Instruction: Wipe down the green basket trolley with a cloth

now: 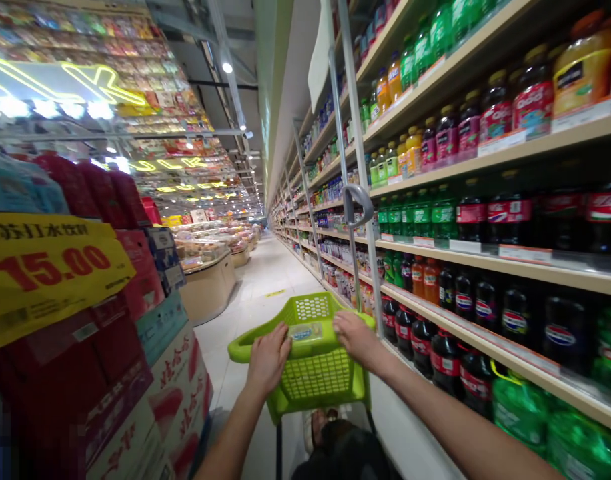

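A lime-green plastic shopping cart point(319, 381) with lattice walls stands in front of my body. My left hand point(268, 357) has its fingers wrapped over the left part of the cart's handle bar. On the right part of the same bar, my right hand point(354, 339) is closed around it near the corner. A small printed label point(306, 331) sits on the handle between the two hands. Through the holes the inside of the cart shows only in part.
Shelves of soda and juice bottles point(515, 320) line the right side, close to my right arm. Stacked drink cartons point(175, 393) with a yellow price sign point(55, 273) rise at the left. A pale tiled aisle point(265, 267) runs ahead past display bins point(208, 287).
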Tool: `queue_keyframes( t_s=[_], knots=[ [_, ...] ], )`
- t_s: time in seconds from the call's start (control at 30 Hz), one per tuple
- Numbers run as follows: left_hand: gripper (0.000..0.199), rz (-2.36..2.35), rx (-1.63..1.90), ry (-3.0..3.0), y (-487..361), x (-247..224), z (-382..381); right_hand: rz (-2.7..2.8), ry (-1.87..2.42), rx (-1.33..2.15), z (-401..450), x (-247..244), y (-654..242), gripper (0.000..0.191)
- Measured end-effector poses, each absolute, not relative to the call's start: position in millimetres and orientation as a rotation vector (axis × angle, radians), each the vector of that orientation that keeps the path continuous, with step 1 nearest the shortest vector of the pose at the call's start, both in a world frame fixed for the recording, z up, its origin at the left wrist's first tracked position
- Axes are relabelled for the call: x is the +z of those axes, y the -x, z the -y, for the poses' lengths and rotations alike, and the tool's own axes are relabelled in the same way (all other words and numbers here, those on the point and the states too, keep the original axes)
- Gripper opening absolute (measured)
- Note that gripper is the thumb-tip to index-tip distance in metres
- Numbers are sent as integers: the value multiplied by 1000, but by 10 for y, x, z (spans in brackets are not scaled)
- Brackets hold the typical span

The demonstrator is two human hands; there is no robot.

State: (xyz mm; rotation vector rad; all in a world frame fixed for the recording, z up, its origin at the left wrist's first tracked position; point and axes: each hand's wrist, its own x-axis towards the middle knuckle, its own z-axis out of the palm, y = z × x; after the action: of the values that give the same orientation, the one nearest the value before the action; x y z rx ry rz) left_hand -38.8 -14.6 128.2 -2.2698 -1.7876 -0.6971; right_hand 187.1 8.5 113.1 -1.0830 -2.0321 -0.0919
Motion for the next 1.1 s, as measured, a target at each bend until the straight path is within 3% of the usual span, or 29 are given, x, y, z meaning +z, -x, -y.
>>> queue_keyframes(
  t_s=[0.1,0.37,0.63,0.87,1.1],
  knots=[
    [45,1785,-697,2265,373,1285,170,1959,1303,67,-300,1233,-2330,18],
    [49,1824,-632,2239,375,1282,185,1848,1361,187,-418,1261,-2518,24],
    [48,1824,-570,2179,272,1269,195,1895,957,-174,77,992,-1598,34],
    [47,1829,-562,2120,137,1258,204,1643,1133,-280,-184,841,-2234,36],
    [47,1831,-527,2043,-132,1255,210,1889,808,-317,-69,870,-1517,39]
  ],
)
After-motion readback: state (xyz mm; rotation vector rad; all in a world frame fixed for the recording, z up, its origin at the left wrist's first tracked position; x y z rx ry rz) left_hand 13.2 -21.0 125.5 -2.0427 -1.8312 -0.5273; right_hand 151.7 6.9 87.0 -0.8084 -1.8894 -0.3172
